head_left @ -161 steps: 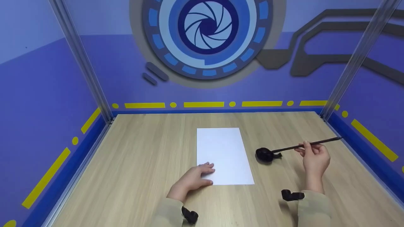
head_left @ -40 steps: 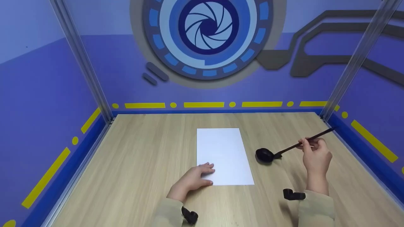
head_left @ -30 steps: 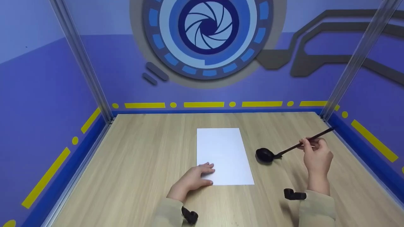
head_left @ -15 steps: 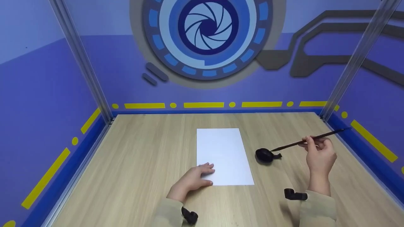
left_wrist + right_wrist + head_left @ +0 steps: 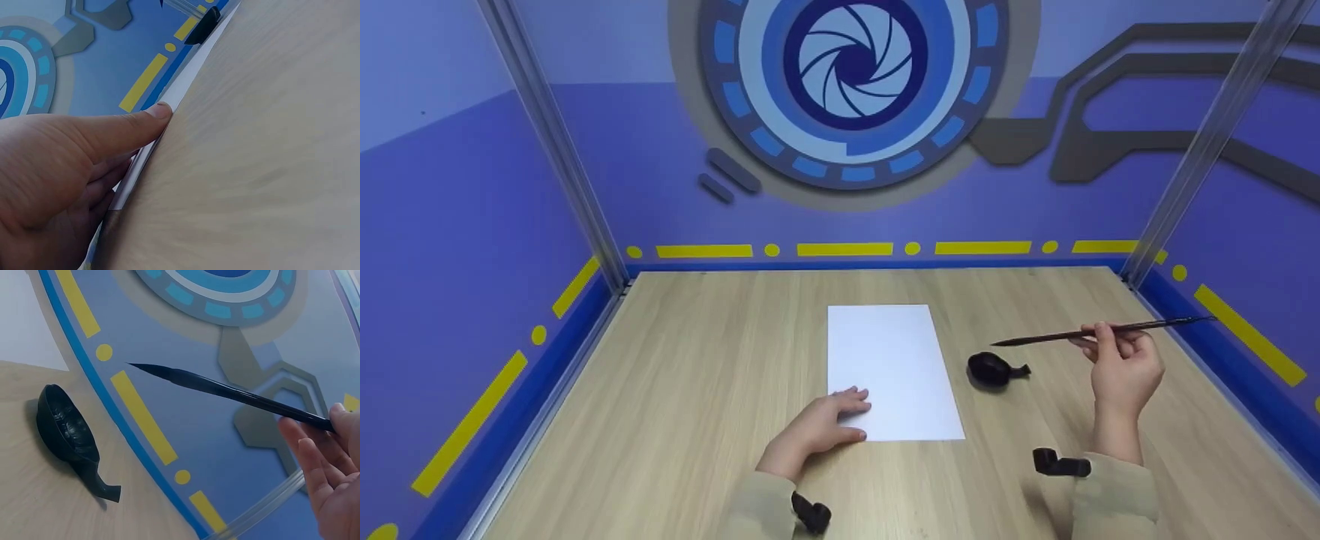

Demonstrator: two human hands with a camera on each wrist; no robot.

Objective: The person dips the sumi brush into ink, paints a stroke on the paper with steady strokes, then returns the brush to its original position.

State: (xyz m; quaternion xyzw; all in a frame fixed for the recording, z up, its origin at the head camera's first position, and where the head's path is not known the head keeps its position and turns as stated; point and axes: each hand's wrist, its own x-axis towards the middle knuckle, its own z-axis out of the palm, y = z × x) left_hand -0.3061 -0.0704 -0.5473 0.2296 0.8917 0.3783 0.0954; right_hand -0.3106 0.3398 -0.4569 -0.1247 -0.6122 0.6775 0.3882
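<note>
Fingertips (image 5: 341, 414) of the right hand (image 5: 1126, 369) pinch the brush (image 5: 1039, 338) mid-shaft, probably for control, tip clear of the dish (image 5: 988, 372) at right; the left hand (image 5: 819, 424), fingers relaxed, rests on the near-left of the paper (image 5: 894, 360), seemingly steadying it.

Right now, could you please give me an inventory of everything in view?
Table: one, light wood-coloured, between the panels
Paper: one, white, flat near the table's middle
Bowl: one, black, with handle, right of the paper
Brush: one, dark, above the table, tip clear of the bowl
Panels: three, mostly blue-purple, behind and either side
Posts: two, metallic grey, far corners
Wrist devices: two, black, at the sleeves
Sleeves: two, beige, bottom of head view
Left grip: one, bare, on the paper's near left corner
Right grip: one, bare, pinching the brush
</note>
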